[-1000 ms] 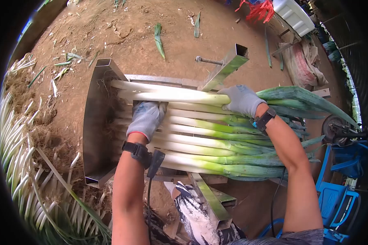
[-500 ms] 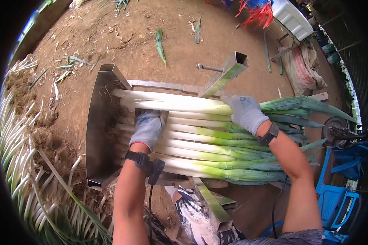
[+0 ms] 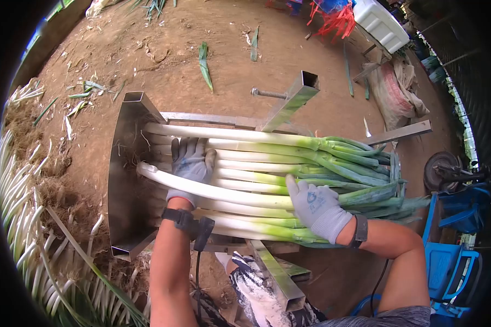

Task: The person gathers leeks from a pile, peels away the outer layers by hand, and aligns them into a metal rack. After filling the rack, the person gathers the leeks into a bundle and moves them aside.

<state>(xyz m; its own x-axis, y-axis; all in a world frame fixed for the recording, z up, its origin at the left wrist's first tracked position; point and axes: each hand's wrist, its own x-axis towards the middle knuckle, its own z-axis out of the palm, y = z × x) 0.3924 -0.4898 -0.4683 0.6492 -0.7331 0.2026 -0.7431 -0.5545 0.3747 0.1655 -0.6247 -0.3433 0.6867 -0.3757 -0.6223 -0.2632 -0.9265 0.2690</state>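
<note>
Several leeks [image 3: 251,165] lie side by side across a metal frame, white root ends to the left and green leaves to the right. My left hand [image 3: 192,163], in a grey glove, rests flat on the white stalks with its fingers stretched out. Over its back, near the wrist, passes one raised leek [image 3: 223,192], its root end lifted above the others. My gloved right hand [image 3: 315,206] is closed around that leek where white turns to green; the fingertips underneath are partly hidden.
A metal end plate [image 3: 126,185] stands at the root ends, and square posts [image 3: 292,103] rise from the frame. A large pile of leeks [image 3: 22,218] covers the ground at left. At right are a blue chair [image 3: 439,267], a wheel [image 3: 443,170] and a sack [image 3: 395,95].
My right hand has moved down and toward me with one leek, whose root end now lies over my left wrist. My left hand's fingers now show spread on the stalks.
</note>
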